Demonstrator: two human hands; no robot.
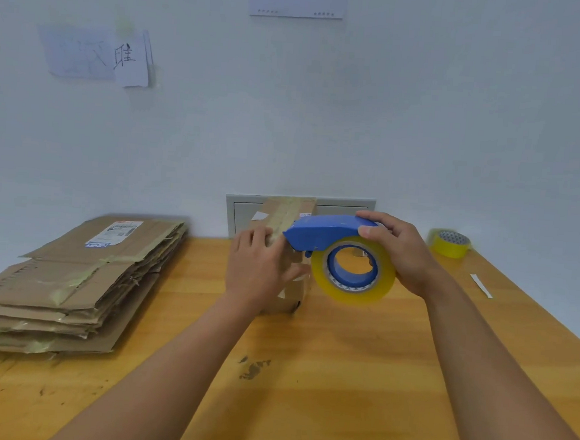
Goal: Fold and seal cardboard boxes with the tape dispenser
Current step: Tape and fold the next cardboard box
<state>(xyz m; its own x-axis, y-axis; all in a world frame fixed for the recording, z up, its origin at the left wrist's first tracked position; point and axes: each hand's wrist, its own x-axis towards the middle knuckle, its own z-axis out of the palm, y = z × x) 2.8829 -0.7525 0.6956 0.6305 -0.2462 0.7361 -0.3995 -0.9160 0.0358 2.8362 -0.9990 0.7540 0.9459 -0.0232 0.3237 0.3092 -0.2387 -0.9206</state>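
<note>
A pale blue-white wall [426, 109] stood behind a yellow wooden table [322, 376]. Some white paper sheets [97, 55] were stuck on the wall, one with black marks on it.

On the table stood a small brown cardboard box [292, 216], closed on top with a strip of clear tape down its middle. The left hand [261, 269] lay against the near side of the box. Its fingers were straight and close together, with the fingertips reaching up to the top edge, and the thumb pointed out to the right along the box.

The right hand [399, 251] held a blue plastic tape dispenser [328, 236] with a big roll of yellowish clear tape [353, 270] in it. The fingers curled over the top of the blue cover and the palm wrapped round the right side of the roll. The front end of the dispenser touched the box's top edge, just beside the left fingertips.

Well to the left of the left fingers lay a stack of flat brown cardboard boxes [71, 280]. Past the right hand, near the wall, sat a spare roll of yellow tape [450, 244]. A small white strip [481, 285] lay on the table near it.
</note>
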